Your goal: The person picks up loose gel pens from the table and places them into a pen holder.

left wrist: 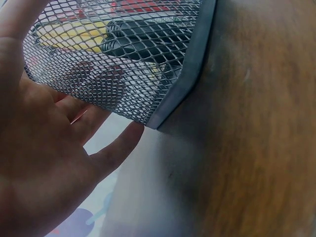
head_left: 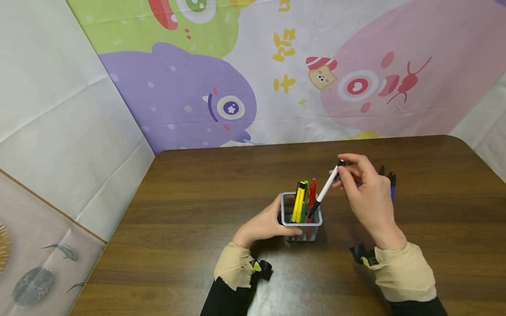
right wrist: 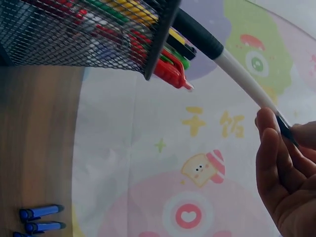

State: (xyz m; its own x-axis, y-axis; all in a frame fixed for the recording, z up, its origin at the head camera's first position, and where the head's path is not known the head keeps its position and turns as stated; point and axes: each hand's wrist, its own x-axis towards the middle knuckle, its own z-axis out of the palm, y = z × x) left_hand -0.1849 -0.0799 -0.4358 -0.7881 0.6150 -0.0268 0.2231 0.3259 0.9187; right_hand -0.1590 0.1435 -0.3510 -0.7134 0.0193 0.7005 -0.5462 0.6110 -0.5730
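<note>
A mesh pen holder [head_left: 294, 236] stands on the table, gripped at its left side by my left hand [head_left: 262, 227], thumb across the front wall. Inside it are yellow pens [head_left: 298, 204], a green pen [head_left: 305, 202] and a red pen [head_left: 312, 189]. My right hand [head_left: 370, 197] pinches a white pen [head_left: 328, 185] near its dark upper end, between thumb and fingers. That pen slants, its black grip end down in the holder's mouth. In the right wrist view, part of the white pen [right wrist: 242, 76] is hidden behind the holder's rim.
Several blue pens [head_left: 393, 189] lie on the brown table [head_left: 189, 210] behind my right hand, which partly covers them; blue pens [right wrist: 42, 212] show in the right wrist view too. A cartoon-printed cloth [head_left: 284, 109] hangs along the table's far edge.
</note>
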